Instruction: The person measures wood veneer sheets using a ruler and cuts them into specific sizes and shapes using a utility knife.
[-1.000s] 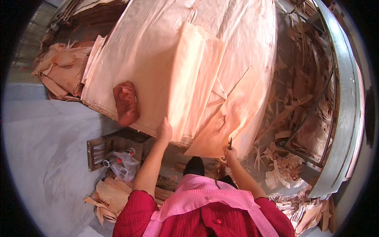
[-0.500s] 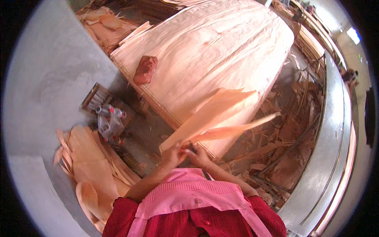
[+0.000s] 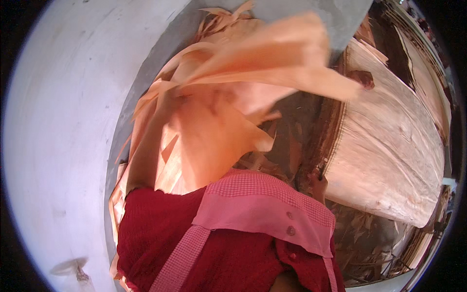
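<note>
My left arm reaches out over a pile of thin wood veneer offcuts (image 3: 170, 168) beside the wall. At its end my left hand (image 3: 169, 93), partly covered and smeared, is closed on a loose veneer sheet (image 3: 272, 53), which is folded over and blurred by motion. My right hand (image 3: 318, 184) is low at the near edge of a large stack of veneer sheets (image 3: 384, 141). Its fingers are closed around a small dark thing, too small to name.
A reddish brick (image 3: 362, 79) lies on the stack's far left corner. The pale wall (image 3: 82, 121) rises close on my left. Veneer scraps (image 3: 357, 226) litter the floor below the stack, and more sheets (image 3: 423, 73) are piled beyond it.
I have turned left, away from the stack. My hands, together before at the stack's edge, are now far apart; the left has carried the veneer sheet over the offcut pile.
</note>
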Tool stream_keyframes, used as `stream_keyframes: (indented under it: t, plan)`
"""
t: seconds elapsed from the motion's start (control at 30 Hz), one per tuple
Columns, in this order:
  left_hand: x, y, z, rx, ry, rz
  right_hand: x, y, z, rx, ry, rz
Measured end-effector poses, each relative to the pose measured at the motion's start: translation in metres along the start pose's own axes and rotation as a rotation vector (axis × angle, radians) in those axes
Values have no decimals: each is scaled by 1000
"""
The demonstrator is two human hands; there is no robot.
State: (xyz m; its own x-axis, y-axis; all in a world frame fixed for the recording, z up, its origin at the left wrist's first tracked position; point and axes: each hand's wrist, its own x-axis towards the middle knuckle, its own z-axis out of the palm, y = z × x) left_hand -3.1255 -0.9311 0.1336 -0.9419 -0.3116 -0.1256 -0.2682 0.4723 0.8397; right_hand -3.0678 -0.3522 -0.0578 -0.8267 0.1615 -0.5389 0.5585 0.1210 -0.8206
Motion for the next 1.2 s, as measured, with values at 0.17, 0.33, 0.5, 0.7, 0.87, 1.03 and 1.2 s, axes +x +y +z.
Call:
stream_keyframes:
  t: [0.17,0.33,0.5,0.7,0.87,1.03,1.2]
  plan:
    - [-138,-138,-213,638,449,-30,4,101,8,-145,43,61]
    - [-175,-150,-195,1339,809,34,-51,36,55,-149,111,243]
    - [-154,-236,-46,1215,259,234,-51,63,74,-419,218,252]
    - [-111,-158,160,678,-715,468,-42,93,24,-454,98,255]
    - [-62,-75,227,578,-865,320,0,103,-19,57,340,421]
    - [11,-101,245,524,-838,-241,70,48,-44,118,309,549]
    - [46,-201,247,411,-464,-348,141,-10,-37,-101,163,455]
